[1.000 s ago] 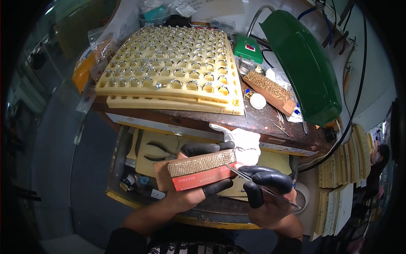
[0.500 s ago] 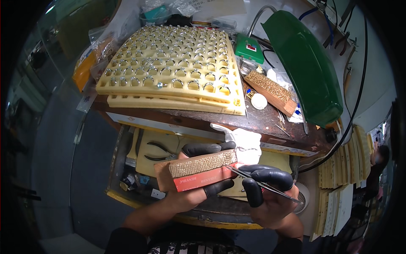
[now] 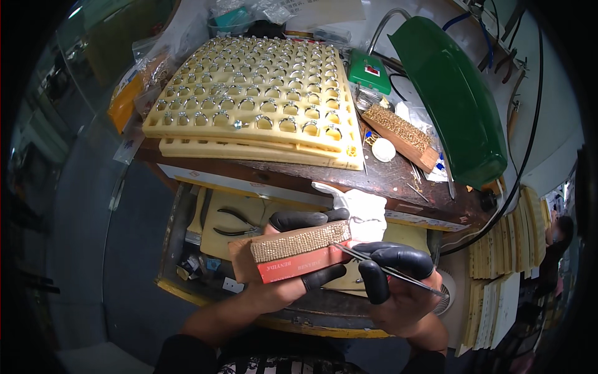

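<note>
My left hand (image 3: 296,274), in black finger covers, is closed around a wooden block (image 3: 242,252). The block's front face is red, and its upper face is covered in rows of tiny gold-coloured beads (image 3: 299,243). Between the covered fingers of my right hand (image 3: 398,280) is a pair of metal tweezers (image 3: 392,272). The tweezer tips meet the right end of the block, near the border of the beads and the red face. Whether the tips grip a bead is too small to tell. A white cloth (image 3: 364,215) lies just behind the block.
Yellow foam trays (image 3: 249,93) full of rings cover the bench's left side. A second beaded block (image 3: 402,136), a white round lid (image 3: 383,149) and a green lamp shade (image 3: 455,100) stand right. Pliers (image 3: 233,221) lie in the open drawer (image 3: 187,274). Foam boards (image 3: 498,243) are stacked at right.
Both hands keep nearly the same pose. The tweezer tips have shifted very slightly along the block; the whole view has moved a little.
</note>
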{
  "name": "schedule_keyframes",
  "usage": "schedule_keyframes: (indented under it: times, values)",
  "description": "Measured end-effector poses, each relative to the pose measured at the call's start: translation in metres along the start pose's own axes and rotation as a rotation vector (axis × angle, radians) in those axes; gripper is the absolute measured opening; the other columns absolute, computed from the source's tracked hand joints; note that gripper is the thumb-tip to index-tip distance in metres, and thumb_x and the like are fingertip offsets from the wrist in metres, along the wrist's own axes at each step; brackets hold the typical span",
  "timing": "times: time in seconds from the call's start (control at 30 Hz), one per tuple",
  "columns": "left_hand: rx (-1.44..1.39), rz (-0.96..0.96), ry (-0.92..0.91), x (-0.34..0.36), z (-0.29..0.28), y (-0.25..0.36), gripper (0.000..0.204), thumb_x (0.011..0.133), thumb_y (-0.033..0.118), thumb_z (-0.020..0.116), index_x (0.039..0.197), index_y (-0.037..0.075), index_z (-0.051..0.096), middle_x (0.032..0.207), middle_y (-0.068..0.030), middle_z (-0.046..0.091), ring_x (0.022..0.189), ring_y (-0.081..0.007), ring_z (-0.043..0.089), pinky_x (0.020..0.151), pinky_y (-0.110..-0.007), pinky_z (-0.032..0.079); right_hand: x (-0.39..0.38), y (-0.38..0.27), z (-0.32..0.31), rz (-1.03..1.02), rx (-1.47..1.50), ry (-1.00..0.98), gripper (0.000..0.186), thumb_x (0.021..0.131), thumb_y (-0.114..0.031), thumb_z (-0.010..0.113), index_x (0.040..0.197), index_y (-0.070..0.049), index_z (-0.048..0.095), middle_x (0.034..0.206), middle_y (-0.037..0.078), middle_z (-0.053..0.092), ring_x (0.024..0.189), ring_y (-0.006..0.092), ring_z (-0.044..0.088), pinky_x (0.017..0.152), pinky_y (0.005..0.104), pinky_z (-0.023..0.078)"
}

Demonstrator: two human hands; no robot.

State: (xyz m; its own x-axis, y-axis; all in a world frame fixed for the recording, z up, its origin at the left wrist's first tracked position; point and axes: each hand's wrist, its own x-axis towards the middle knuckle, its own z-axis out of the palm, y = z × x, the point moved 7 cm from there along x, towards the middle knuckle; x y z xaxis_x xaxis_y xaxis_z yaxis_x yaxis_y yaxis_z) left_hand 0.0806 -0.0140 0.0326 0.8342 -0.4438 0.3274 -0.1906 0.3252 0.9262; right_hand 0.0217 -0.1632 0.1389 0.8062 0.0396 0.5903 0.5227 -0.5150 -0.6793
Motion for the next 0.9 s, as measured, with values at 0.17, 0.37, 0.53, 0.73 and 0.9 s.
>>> schedule_keyframes:
  times: [0.17,0.37,0.53,0.73,0.9]
  values:
    - [-0.069,0.004,0.021,0.003,0.003,0.004,0.076,0.070,-0.002,0.085,0.126,0.008,0.035,0.133,-0.0203,0.053,0.123,-0.0279,0.056,0.102,-0.042,0.050,-0.002,0.002,-0.005,-0.017,-0.016,0.077,0.020,0.078,-0.001,0.079,0.094,0.000,0.068,0.087,0.012,0.074,0.074,0.0191,0.073,0.066,0.0273,0.056]
    - [-0.004,0.024,0.040,0.003,0.004,0.012,0.074,0.071,-0.001,0.084,0.126,0.006,0.035,0.134,-0.0201,0.053,0.123,-0.0266,0.056,0.103,-0.041,0.049,0.001,-0.004,-0.009,-0.087,-0.251,0.086,0.023,0.074,-0.003,0.080,0.094,-0.002,0.070,0.083,0.008,0.074,0.066,0.0164,0.071,0.057,0.0251,0.052]
    - [-0.095,-0.008,0.025,0.002,0.007,0.015,0.073,0.073,0.000,0.084,0.126,0.004,0.034,0.133,-0.0201,0.054,0.123,-0.0260,0.056,0.103,-0.041,0.048,0.001,0.005,-0.008,-0.093,-0.105,0.161,0.021,0.074,-0.003,0.080,0.093,-0.003,0.070,0.082,0.007,0.073,0.063,0.0164,0.069,0.054,0.0252,0.050]
    - [0.090,0.046,-0.013,0.001,0.003,0.012,0.076,0.072,-0.001,0.084,0.127,0.005,0.033,0.133,-0.0205,0.054,0.123,-0.0264,0.056,0.103,-0.041,0.049,0.004,-0.001,-0.006,-0.124,-0.225,0.119,0.022,0.074,-0.003,0.080,0.093,-0.001,0.069,0.083,0.008,0.073,0.064,0.0180,0.070,0.055,0.0262,0.051]
    - [-0.199,-0.020,0.036,0.002,0.007,0.013,0.076,0.072,-0.003,0.084,0.127,0.005,0.032,0.134,-0.0204,0.053,0.123,-0.0269,0.056,0.102,-0.041,0.050,0.005,0.002,-0.005,-0.114,-0.161,0.104,0.022,0.074,-0.003,0.080,0.093,-0.001,0.069,0.084,0.008,0.073,0.065,0.0176,0.070,0.056,0.0259,0.052]
